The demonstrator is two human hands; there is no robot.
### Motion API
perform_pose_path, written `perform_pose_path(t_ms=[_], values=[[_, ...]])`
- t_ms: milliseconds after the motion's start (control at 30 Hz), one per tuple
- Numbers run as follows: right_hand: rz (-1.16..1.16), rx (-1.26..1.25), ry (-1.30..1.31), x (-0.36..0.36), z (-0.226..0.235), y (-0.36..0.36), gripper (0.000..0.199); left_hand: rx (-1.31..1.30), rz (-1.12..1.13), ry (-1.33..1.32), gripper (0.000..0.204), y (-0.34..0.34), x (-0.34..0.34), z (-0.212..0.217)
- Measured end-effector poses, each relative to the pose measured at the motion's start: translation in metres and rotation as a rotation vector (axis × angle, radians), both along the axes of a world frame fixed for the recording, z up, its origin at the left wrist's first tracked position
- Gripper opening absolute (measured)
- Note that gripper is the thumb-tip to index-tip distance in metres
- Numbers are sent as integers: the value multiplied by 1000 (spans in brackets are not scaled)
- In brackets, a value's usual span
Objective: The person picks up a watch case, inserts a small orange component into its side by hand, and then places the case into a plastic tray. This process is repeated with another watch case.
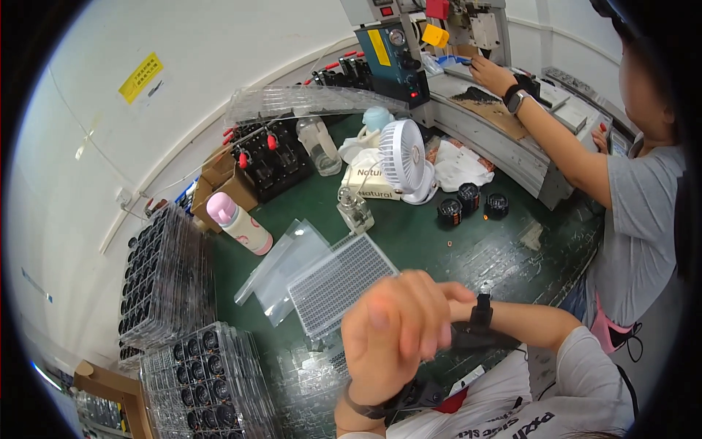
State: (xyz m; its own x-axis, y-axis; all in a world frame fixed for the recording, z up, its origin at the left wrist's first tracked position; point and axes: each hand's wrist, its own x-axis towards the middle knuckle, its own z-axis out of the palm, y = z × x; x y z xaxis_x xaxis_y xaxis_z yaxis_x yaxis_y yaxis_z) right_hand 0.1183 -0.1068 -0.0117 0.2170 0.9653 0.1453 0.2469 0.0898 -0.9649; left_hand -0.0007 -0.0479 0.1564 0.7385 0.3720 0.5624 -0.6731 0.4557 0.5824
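Note:
My left hand [398, 325] is raised close in front of me above the table, its fingers curled in. Whatever it may hold is hidden. My right hand [461, 310] meets it from the right, mostly covered by the left hand, so its fingers hardly show. A dark strap circles each wrist. Just beyond the hands lies a flat sheet [338, 284] covered in rows of small dark marks. Clear plastic bags [289, 267] lie flat at its left. Three black round parts [469, 196] stand farther off to the right on the green table [431, 252].
Stacked clear trays [208, 380] of black round parts line the left. A pink-capped bottle [240, 224], glass jar [355, 211], white fan [404, 157] and black fixtures with red handles [270, 164] stand farther back. At the right, a co-worker's hand [491, 75] reaches into a machine [475, 110].

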Motion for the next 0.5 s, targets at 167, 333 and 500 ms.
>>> perform_pose_path(t_ms=[167, 333, 500], values=[[65, -168, 235, -1, 3, -1, 14, 96, -225, -99, 41, -24, -33, 26], [85, -210, 229, 3, 0, -5, 16, -78, -453, -450, 22, -41, -21, 23], [64, -241, 246, 1, 4, 2, 17, -170, -400, -314, 33, -51, -39, 29]])
